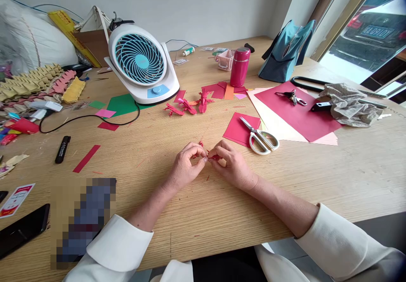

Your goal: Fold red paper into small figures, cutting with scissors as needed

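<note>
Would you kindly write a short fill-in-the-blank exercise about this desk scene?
1. Near the left hand, the right hand pinches paper coloured ____.
2. The scissors point toward the picture's upper ____.
3. In the picture, the bag stands to the ____ of the flask.
4. The marker is coloured ____.

Missing words: red; left; right; black.

- The one camera (worn on the head) looked forward and down over the table (222,214).
- Left hand (186,165) and right hand (235,167) showed near it, mid-view.
- Farther off, it took in the wall (209,7) and, upper right, a window (368,41).
</note>
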Action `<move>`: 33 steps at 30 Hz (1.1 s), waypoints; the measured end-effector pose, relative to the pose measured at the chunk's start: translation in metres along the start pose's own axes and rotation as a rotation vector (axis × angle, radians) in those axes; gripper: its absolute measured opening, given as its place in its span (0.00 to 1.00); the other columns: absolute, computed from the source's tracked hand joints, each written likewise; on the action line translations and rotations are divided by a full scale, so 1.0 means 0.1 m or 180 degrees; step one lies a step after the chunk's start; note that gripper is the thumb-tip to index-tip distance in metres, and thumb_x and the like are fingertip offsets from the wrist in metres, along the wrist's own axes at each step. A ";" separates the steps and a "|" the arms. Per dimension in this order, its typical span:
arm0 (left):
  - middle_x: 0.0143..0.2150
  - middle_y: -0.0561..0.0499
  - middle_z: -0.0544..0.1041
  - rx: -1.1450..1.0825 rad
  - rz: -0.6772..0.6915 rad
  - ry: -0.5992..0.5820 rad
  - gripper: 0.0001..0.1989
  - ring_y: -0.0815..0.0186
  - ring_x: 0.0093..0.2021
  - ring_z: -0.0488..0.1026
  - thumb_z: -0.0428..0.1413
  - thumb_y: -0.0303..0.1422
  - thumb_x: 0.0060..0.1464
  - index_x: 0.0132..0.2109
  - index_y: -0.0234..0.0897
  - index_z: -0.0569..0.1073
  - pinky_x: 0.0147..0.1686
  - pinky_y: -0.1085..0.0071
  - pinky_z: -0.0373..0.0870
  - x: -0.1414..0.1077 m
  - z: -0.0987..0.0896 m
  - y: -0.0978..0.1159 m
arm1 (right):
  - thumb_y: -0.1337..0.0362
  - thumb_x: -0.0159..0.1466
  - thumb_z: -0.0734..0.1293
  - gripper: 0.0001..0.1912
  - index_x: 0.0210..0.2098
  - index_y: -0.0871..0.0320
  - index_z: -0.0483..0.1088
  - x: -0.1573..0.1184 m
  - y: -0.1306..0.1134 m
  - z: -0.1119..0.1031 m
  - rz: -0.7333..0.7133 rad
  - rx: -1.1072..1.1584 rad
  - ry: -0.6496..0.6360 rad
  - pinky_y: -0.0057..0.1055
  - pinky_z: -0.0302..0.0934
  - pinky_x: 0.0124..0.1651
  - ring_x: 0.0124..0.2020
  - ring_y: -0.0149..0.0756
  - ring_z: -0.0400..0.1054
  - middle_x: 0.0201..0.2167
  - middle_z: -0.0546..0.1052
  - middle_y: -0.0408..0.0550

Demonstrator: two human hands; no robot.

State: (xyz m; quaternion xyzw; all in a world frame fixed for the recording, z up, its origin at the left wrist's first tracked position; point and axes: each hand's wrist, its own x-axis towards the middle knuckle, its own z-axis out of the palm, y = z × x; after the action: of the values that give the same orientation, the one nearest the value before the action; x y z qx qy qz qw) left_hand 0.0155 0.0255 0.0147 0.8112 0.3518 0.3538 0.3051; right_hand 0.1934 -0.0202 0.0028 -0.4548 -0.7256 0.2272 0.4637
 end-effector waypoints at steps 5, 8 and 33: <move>0.37 0.49 0.75 -0.0081 -0.0181 -0.0025 0.04 0.64 0.43 0.73 0.56 0.25 0.53 0.31 0.37 0.72 0.40 0.69 0.70 0.01 0.01 -0.01 | 0.73 0.63 0.64 0.05 0.36 0.57 0.69 -0.01 -0.01 0.00 -0.0053 -0.0016 -0.0024 0.30 0.65 0.38 0.34 0.31 0.65 0.35 0.67 0.46; 0.38 0.48 0.76 -0.0156 -0.0297 -0.0095 0.04 0.63 0.45 0.74 0.57 0.26 0.53 0.31 0.37 0.74 0.41 0.67 0.71 0.02 0.00 -0.03 | 0.72 0.64 0.64 0.04 0.36 0.57 0.69 -0.01 -0.01 0.00 -0.0053 -0.0053 -0.0039 0.30 0.65 0.38 0.34 0.31 0.65 0.35 0.67 0.47; 0.40 0.48 0.75 0.0474 0.0423 0.0371 0.05 0.64 0.45 0.73 0.55 0.26 0.59 0.38 0.39 0.76 0.46 0.65 0.71 -0.02 -0.03 0.03 | 0.70 0.62 0.67 0.02 0.34 0.57 0.72 0.02 0.01 0.01 0.0578 0.0339 0.0099 0.26 0.65 0.34 0.31 0.28 0.68 0.34 0.71 0.45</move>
State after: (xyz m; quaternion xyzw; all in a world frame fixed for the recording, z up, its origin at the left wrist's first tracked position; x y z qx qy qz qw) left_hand 0.0135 0.0235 0.0176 0.8312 0.3396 0.3927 0.1988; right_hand 0.1923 -0.0181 0.0026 -0.4968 -0.6610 0.2995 0.4759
